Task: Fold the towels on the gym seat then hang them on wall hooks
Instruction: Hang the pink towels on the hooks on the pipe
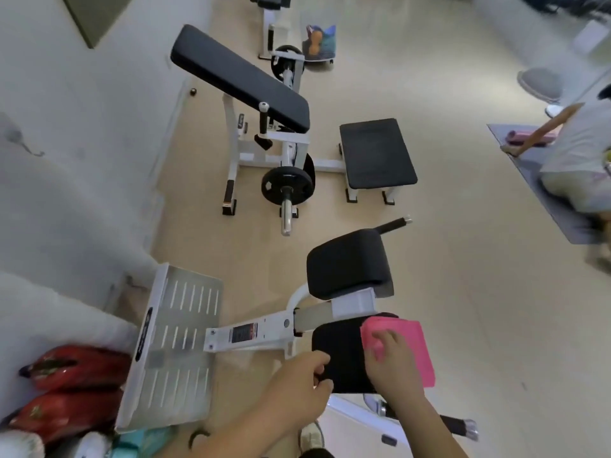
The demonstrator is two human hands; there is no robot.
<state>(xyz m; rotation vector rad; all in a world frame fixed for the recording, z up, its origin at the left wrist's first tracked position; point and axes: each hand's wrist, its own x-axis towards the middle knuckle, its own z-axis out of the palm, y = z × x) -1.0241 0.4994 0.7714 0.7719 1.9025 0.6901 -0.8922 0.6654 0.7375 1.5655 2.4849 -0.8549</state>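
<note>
A folded pink towel (410, 348) lies on the right part of the black gym seat pad (340, 355) at the bottom centre. My right hand (390, 361) is on the towel's left edge, its fingers curled over the fabric. My left hand (297, 381) hovers at the seat's left edge with loosely curled fingers and holds nothing. No wall hooks are in view.
A second black pad (347, 262) sits above the seat on a white frame. A metal footplate (178, 345) stands to the left, with red bags (69, 385) beside it. Another bench machine (241, 77) and a person on a mat (575, 160) are further off.
</note>
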